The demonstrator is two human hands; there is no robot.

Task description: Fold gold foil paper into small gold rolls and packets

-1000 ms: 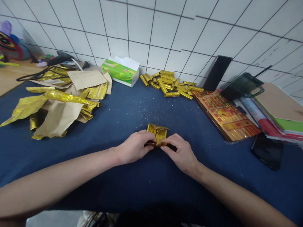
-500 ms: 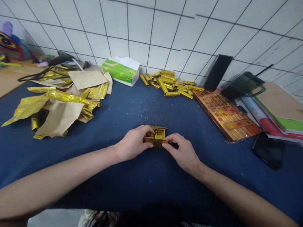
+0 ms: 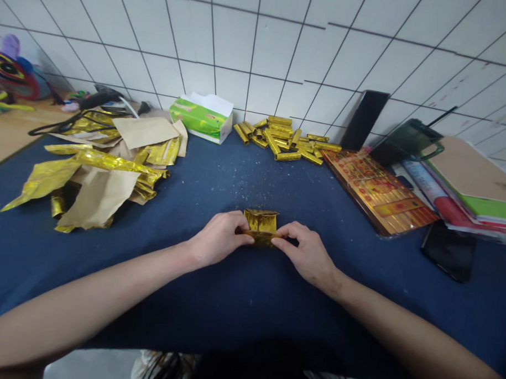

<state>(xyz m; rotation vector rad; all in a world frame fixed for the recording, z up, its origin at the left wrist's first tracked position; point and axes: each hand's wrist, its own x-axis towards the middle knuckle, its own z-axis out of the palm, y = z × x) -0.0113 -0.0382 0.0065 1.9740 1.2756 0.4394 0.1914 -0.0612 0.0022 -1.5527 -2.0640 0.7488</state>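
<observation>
A small piece of folded gold foil paper [image 3: 263, 223] rests on the dark blue table surface in front of me. Its near edge is pinched at the left end by my left hand [image 3: 224, 238] and at the right end by my right hand [image 3: 306, 252], thumbs on the near side. The far part of the paper stands partly unfolded, showing a crease down its middle. Beyond it, near the wall, lies a heap of small rolled gold tubes [image 3: 286, 138].
Crumpled gold and tan paper [image 3: 101, 198] is piled on the left. A green tissue box [image 3: 201, 118], a dark upright object [image 3: 365, 120], a cup [image 3: 408, 141], a red-gold packet [image 3: 381, 188], a black phone [image 3: 448, 250] and stacked folders [image 3: 478, 169] stand or lie around the back and right.
My left fingers have drawn back slightly to the left and down from the paper's far part, so more of its gold surface shows. My right hand has hardly moved.
</observation>
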